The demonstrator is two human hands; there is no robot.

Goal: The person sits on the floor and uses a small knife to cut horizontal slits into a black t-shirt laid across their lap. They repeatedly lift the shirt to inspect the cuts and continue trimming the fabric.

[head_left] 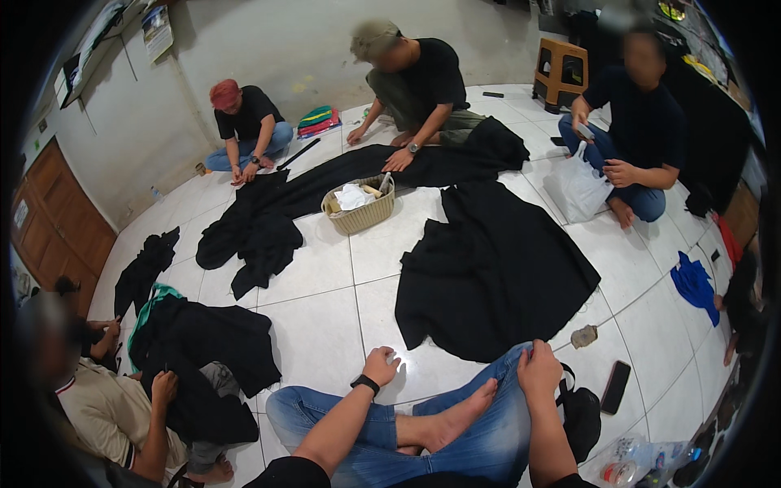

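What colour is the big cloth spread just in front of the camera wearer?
The big cloth is plain black; the head view shows it.

Black cloth (496, 281) on white tiles (325, 317), as I see it from my end.
I pick out blue jeans (325, 468) with faded paler patches, a black watch (366, 384), a beige basket (364, 220), a white bag (579, 191), a tan stool (561, 49) with a dark base, a brown door (61, 215) and bright blue fabric (694, 283); the folded stack (319, 122) shows green, yellow and red, and thin grey lines grid the tiles.
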